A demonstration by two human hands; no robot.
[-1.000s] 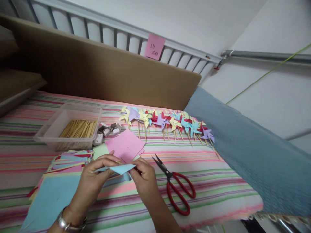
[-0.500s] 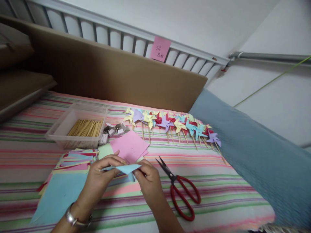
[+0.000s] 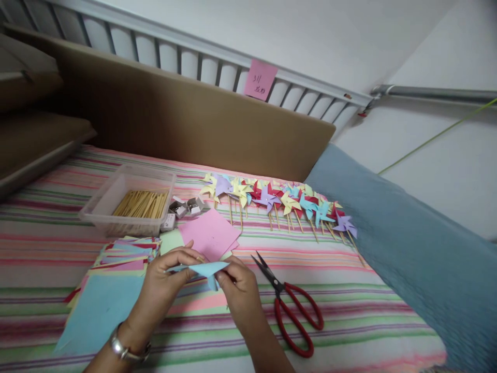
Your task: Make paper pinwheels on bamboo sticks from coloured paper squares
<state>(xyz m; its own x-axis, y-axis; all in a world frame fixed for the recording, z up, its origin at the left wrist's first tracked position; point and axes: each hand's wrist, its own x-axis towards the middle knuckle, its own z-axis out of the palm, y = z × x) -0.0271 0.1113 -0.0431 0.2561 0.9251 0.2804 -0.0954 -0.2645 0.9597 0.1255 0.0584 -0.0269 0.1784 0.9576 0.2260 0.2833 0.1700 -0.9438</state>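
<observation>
Head view: left hand (image 3: 167, 273) and right hand (image 3: 241, 289) pinch 1 blue paper (image 3: 208, 269) (scissors (image 3: 277, 285) nearby).

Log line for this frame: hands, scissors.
left hand: holding folded light-blue paper | right hand: holding same paper | red-handled scissors: lying on multicoloured striped cloth, untouched

I count one left hand (image 3: 165, 277) and one right hand (image 3: 243, 287), both mine; one blue folded paper (image 3: 209, 268) in them; one pair of scissors (image 3: 277, 284); one clear tub (image 3: 97, 206); sticks (image 3: 142, 203) too packed to number; three small boxes (image 3: 168, 222); at least two pink squares (image 3: 209, 233); more than ten overlapping pinwheels (image 3: 267, 199); one bracelet (image 3: 123, 353); one pink note (image 3: 261, 80).
</observation>
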